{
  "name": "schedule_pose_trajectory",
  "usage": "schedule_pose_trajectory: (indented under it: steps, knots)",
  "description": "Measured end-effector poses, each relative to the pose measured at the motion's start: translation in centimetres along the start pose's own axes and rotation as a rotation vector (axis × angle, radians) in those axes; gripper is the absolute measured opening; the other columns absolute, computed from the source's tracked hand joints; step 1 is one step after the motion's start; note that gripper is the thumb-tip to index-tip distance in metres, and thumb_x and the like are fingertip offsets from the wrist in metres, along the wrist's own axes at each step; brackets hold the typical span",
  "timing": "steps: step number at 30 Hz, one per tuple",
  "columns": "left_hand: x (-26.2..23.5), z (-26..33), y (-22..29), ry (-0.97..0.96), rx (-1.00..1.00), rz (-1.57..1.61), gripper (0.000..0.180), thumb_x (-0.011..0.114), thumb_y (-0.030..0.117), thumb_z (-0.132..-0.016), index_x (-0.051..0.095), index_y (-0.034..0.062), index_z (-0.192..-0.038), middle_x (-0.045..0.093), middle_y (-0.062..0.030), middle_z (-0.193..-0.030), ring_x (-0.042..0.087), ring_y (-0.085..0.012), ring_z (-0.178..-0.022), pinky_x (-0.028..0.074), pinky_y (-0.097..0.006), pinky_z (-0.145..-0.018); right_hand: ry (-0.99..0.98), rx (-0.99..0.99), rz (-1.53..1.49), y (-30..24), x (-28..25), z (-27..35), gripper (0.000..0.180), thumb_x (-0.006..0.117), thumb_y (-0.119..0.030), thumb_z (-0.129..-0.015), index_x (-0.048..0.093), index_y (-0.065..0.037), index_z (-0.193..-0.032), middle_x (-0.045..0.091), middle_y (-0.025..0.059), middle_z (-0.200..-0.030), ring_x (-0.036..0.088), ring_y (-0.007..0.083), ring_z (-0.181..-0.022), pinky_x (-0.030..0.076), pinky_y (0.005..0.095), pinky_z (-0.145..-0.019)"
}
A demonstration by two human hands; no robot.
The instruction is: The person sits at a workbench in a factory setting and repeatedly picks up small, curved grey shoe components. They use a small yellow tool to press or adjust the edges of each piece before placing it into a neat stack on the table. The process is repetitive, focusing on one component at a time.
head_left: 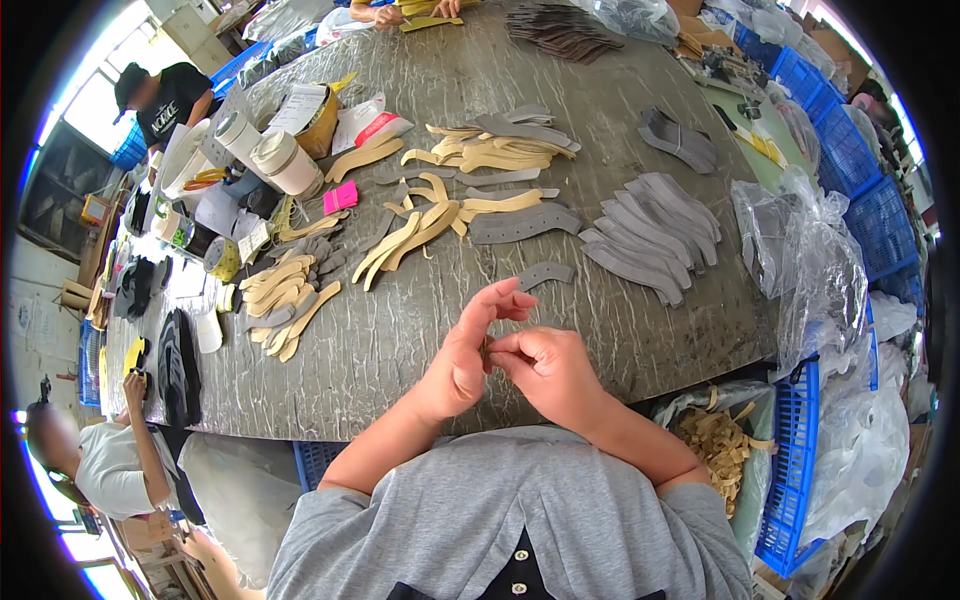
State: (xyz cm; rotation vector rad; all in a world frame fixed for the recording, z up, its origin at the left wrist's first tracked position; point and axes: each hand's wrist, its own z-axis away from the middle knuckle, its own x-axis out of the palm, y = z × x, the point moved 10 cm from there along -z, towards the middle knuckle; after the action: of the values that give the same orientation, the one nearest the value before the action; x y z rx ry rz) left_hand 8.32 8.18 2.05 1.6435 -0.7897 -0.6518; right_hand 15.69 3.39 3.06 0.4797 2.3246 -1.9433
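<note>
Over the near edge of the table my two hands meet. My left hand (463,352) is raised with its fingers extended and slightly curved, the palm turned toward the right hand. Thumb and forefinger of my right hand (548,366) are pinched together against the left palm. A thin dark edge shows between the hands, too small and covered to name. Just beyond the fingertips lies a grey curved strap piece (545,274) with small holes. Farther off are a larger grey strap piece (525,224), a fanned stack of grey strap pieces (655,235) and tan strap pieces (415,235).
Jars (287,163) and a pink pad (340,197) stand at the left. Blue crates (790,460) and plastic bags line the right side; one bag holds tan scraps (715,450). Other people work at the left, and a co-worker's hands (385,16) show at the far edge.
</note>
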Motion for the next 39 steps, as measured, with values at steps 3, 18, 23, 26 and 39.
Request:
schedule_pose_trajectory:
  steps: [3,18,23,26,39]
  knots:
    - [0.2,0.1,1.0,0.038,0.092,-0.235,0.115,0.032,0.09,-0.074,0.029,0.0019,-0.148,0.051,-0.0175,-0.131,0.053,-0.0292,-0.113,0.048,-0.04,-0.09,0.005,-0.077,0.139,-0.9,-0.1,-0.1,0.006,0.068,-0.003,-0.083,0.068,0.001,-0.087,0.069,0.0128,-0.082,0.066,0.0259,-0.071,0.052,0.0341,-0.064]
    - [0.8,0.2,1.7,0.033,0.208,-0.404,0.114,0.035,0.089,-0.073,0.032,0.0012,-0.145,0.054,-0.0193,-0.124,0.055,-0.0335,-0.106,0.048,-0.044,-0.09,-0.036,0.014,-0.001,-0.1,0.3,0.1,0.008,0.067,-0.006,-0.08,0.068,0.0,-0.085,0.066,0.0147,-0.078,0.065,0.0312,-0.069,0.05,0.0387,-0.061]
    - [0.2,0.1,1.1,0.08,0.14,-0.309,0.115,0.036,0.09,-0.072,0.032,0.0017,-0.145,0.054,-0.0191,-0.124,0.055,-0.0332,-0.106,0.049,-0.044,-0.089,-0.004,-0.038,0.004,0.1,0.2,0.0,0.012,0.072,-0.008,-0.08,0.066,0.002,-0.083,0.066,0.0113,-0.075,0.064,0.0223,-0.067,0.049,0.0327,-0.06]
    - [0.5,0.1,1.7,0.063,0.218,-0.488,0.115,0.036,0.09,-0.072,0.032,0.0013,-0.145,0.054,-0.0198,-0.124,0.055,-0.0329,-0.106,0.048,-0.044,-0.089,-0.015,-0.064,0.052,0.2,0.3,0.2,0.017,0.075,-0.012,-0.079,0.066,0.002,-0.083,0.065,0.0106,-0.074,0.063,0.0218,-0.066,0.049,0.0323,-0.06]
    - [0.9,0.2,0.0,0.005,-0.012,0.102,0.108,0.026,0.088,-0.079,0.034,0.0023,-0.145,0.05,-0.0152,-0.128,0.051,-0.0219,-0.112,0.045,-0.035,-0.095,-0.084,0.214,-0.468,4.1,2.0,0.5,0.008,0.064,-0.005,-0.088,0.065,0.001,-0.083,0.065,0.002,-0.075,0.057,0.0064,-0.065,0.046,0.023,-0.059]
